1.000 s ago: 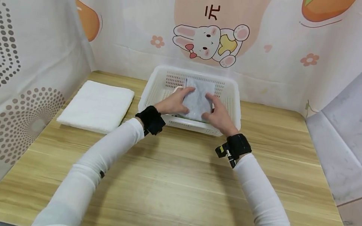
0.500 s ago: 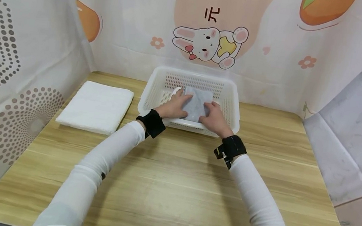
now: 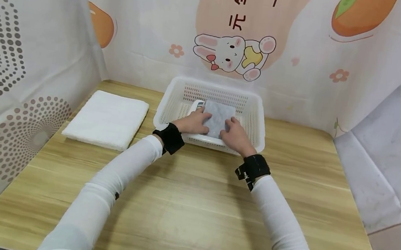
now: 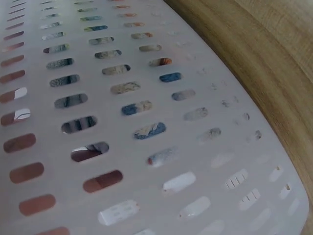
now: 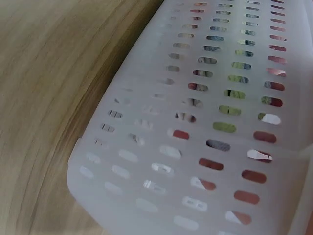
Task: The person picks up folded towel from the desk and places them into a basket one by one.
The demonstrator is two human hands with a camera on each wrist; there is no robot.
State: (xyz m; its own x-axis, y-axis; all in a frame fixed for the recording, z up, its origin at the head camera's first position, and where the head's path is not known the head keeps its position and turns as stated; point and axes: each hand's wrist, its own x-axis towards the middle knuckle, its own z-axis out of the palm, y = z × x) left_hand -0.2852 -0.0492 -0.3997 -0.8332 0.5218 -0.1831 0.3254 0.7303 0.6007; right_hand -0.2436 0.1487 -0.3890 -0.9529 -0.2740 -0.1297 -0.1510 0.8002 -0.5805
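A flat grey marbled square (image 3: 218, 112), perhaps a folded cloth or a packet, lies in a white slotted plastic basket (image 3: 165, 106). My left hand (image 3: 193, 122) reaches over the basket's front rim and holds the square's left side, thumb nearer me. On the right side, my right hand (image 3: 238, 138) holds it with bent fingers and thumb. Whatever the fingertips do underneath is hidden. Beside the left fingers is a white object (image 3: 197, 104) with dark marks. Both wrist views show the basket wall (image 4: 161, 117), with coloured things behind its slots; the right wrist view has its other end (image 5: 146, 166).
A folded white towel (image 3: 107, 120) lies on the wooden table (image 3: 183, 206), left of the basket. A printed curtain (image 3: 139, 38) hangs close behind the basket. More fabric stands along the table's left and right sides.
Both hands have lowered the grey square deeper into the basket. More of the white object beside it shows now. The head view has shifted slightly.
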